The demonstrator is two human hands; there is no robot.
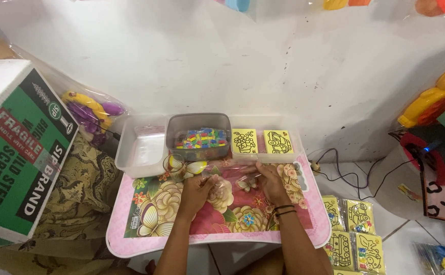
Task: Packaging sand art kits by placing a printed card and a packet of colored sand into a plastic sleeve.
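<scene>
**Hands on a clear packet at the floral table**

White wall backs a small pink table (131,239) with a flower-print top. From my remote view, far left stands a green and white cardboard box (18,147), then a bag of purple and yellow toys (92,112). Along the table's back edge sit an empty clear tub (140,145), a grey tub of coloured pieces (198,136), and two yellow line-art cards (260,141).

At the table's middle lies a small clear plastic packet (222,189). My left hand (196,192) curls narrow on its left end, seemingly pinching the film. My right hand (272,184) rests with fingers partly spread just right of it; whether it grips anything I cannot tell.

I judge the packet light, soft, crinkly and slippery; an edge or corner offers the best hold. Its long axis seems to run left to right, flat on the table, though glare blurs its outline.

More yellow card packs (352,231) lie on the floor at right.
</scene>
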